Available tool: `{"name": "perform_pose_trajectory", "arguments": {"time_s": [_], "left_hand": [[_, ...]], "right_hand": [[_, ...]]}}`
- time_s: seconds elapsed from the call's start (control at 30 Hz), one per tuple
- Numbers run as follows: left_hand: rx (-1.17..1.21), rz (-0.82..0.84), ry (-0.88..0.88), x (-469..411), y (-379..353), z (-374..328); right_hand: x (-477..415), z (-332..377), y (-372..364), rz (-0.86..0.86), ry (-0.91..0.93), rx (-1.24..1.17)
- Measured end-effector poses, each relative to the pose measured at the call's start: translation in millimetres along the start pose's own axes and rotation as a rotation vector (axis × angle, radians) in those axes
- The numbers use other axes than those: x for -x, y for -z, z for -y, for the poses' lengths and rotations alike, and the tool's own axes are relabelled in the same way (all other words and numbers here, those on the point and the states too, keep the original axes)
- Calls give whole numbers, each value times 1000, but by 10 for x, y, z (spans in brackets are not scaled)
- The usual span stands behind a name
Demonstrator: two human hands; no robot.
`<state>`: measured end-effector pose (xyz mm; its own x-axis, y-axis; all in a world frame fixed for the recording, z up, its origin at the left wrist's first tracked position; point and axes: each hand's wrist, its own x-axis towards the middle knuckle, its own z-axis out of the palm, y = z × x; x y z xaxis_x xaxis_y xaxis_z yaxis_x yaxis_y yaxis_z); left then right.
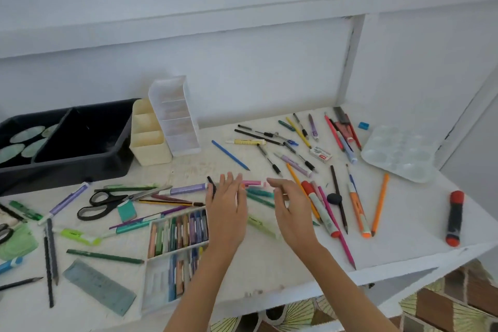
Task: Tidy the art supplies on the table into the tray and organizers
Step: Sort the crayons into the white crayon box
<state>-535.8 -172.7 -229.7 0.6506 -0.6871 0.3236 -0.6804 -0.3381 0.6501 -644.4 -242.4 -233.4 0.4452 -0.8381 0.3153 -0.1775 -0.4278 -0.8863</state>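
Pens, pencils and markers lie loose all over the white desk (269, 269). At its middle a pink marker (252, 183) lies crosswise, just beyond the fingertips of both hands. The left hand (226, 210) is spread flat over it, its fingers (229, 182) straight and close together, grasping nothing; whether they touch the marker cannot be told. The right hand (289, 213) hovers just beside it, its fingers (275, 183) loosely curved toward the thumb. Whether they pinch anything is too blurred to tell.

Under and between the hands lie some teal pens (260, 193). To the left are a purple marker (186, 189), black-handled scissors (107, 202) and an open box of pastels (177, 232), which the left wrist partly covers. A clear ruler (99, 286) lies near the front edge.

At the back left stands the black tray (67, 167), with green oval pieces (27, 135) in its left compartment. A cream organizer (151, 153) stands touching the tray's right side. A clear organizer (186, 140) stands against the cream one.

A blue pencil (230, 155) lies near the organizers. To the right are an orange pencil (380, 205), a clear paint palette (398, 153) and, well apart, a red-and-black marker (455, 218).
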Motion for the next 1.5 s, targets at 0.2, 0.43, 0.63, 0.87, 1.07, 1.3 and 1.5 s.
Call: {"name": "perform_pose_trajectory", "arguments": {"time_s": [0.2,0.43,0.63,0.87,1.07,1.3,1.5], "left_hand": [[35,62,-43,-659,-552,-357],[139,71,49,-1351,-1140,-669],[214,37,241,-1974,-1548,-887],[117,45,356,-2443,-2003,-819],[17,8,409,-2490,-2183,-763],[303,-148,493,-2441,-2091,-916],[782,90,614,-2233,-2038,-1344]], "right_hand": [[-669,-348,350,-49,-96,-18],[-1339,-700,698,-36,-121,25],[-1779,-946,956,25,-163,86],[-2144,-1214,1221,49,-217,185],[-2319,-1339,1326,2,-215,214],[-2570,-1503,1384,-17,-310,512],[-2596,-1494,1288,17,-399,699]]}}
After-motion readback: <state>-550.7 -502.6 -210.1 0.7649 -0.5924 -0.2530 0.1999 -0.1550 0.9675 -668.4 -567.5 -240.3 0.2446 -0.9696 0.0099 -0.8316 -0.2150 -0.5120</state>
